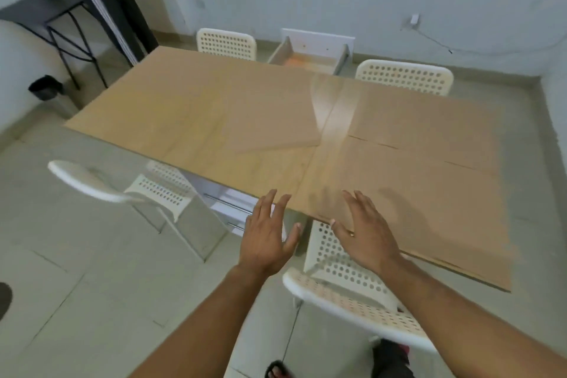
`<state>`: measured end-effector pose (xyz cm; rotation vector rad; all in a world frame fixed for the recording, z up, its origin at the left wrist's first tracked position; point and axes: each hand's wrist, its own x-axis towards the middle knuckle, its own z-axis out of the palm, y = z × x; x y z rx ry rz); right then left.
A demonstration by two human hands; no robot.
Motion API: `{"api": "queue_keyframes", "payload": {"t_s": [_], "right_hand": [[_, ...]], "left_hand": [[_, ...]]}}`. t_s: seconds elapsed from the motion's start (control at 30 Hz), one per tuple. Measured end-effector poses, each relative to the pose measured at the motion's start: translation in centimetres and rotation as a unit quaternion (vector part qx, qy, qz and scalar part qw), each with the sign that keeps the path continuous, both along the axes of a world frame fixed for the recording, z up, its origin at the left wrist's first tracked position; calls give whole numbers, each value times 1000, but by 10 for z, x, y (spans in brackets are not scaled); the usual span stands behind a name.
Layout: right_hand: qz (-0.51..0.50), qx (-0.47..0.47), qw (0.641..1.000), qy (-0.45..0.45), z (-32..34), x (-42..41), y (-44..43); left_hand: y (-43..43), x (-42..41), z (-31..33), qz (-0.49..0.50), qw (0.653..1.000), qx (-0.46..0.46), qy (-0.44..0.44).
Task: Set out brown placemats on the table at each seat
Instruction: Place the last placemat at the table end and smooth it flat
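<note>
Left hand [266, 235] and right hand [368, 232] spread wide, grasping nothing, fingers over near worktop [190, 107] edge; brown placemat [429, 181] under right fingers. No legible writing.

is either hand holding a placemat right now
No, both the left hand and the right hand are open with fingers spread and hold nothing, near the table's front edge.

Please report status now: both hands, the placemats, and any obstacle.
Left hand open, empty, at table edge. Right hand open, flat over brown sheet. White chair directly below hands.
</note>
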<state>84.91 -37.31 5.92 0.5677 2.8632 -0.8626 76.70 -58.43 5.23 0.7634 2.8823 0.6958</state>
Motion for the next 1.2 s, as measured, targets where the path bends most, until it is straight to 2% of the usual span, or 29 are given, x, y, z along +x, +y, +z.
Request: {"api": "queue_keyframes", "payload": {"t_s": [0.2,0.47,0.73,0.93,1.2], "right_hand": [[7,-23,998,55,36,-40,-86],[-60,-69,995,40,26,-89,-117],[-168,-124,978,27,-19,-212,-94],[-263,-149,952,-49,-48,-286,-48],[-300,-76,942,-129,-54,-332,-7]], "left_hand": [[-95,-22,27,31,999,14,24],[-117,-83,41,-12,1000,13,1],[-98,-195,21,-65,996,-50,-17],[-67,-276,7,-115,985,-122,-50],[-1,-336,-21,-232,949,-188,-98]]}}
